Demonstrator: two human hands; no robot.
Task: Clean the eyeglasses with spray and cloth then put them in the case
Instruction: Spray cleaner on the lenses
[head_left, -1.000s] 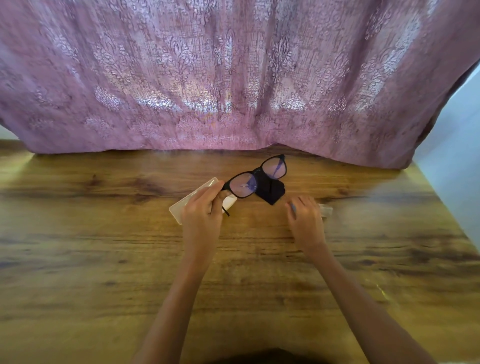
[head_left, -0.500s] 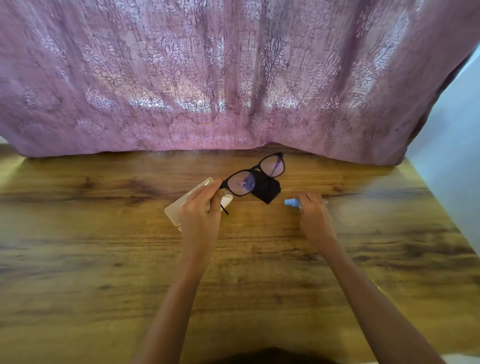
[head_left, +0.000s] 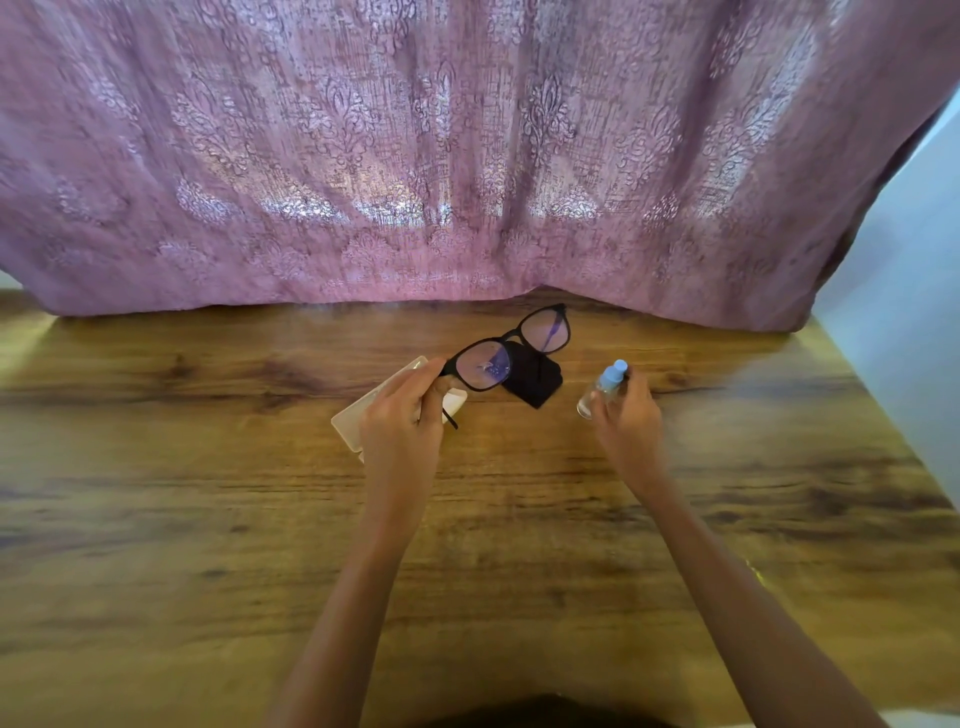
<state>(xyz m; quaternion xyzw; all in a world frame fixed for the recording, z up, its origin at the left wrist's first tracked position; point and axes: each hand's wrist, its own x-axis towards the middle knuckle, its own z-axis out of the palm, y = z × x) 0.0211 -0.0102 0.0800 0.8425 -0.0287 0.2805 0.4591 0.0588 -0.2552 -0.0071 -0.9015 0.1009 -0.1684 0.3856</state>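
My left hand (head_left: 402, 421) pinches the black-framed eyeglasses (head_left: 511, 345) by their left corner and holds them above the table, lenses facing me. Under them lies a black cloth (head_left: 535, 382) on the wood. A white glasses case (head_left: 353, 423) rests beneath my left hand, partly hidden by it. My right hand (head_left: 626, 421) grips a small clear spray bottle (head_left: 602, 387) with a light blue cap, tilted, to the right of the cloth.
The wooden table (head_left: 208, 519) stretches wide on both sides. A pink patterned curtain (head_left: 467, 156) hangs along the far edge. A pale wall (head_left: 914, 338) borders the right side.
My right hand has taken the spray bottle off the table and lifted it, cap now pointing up. The glasses in my left hand have barely moved.
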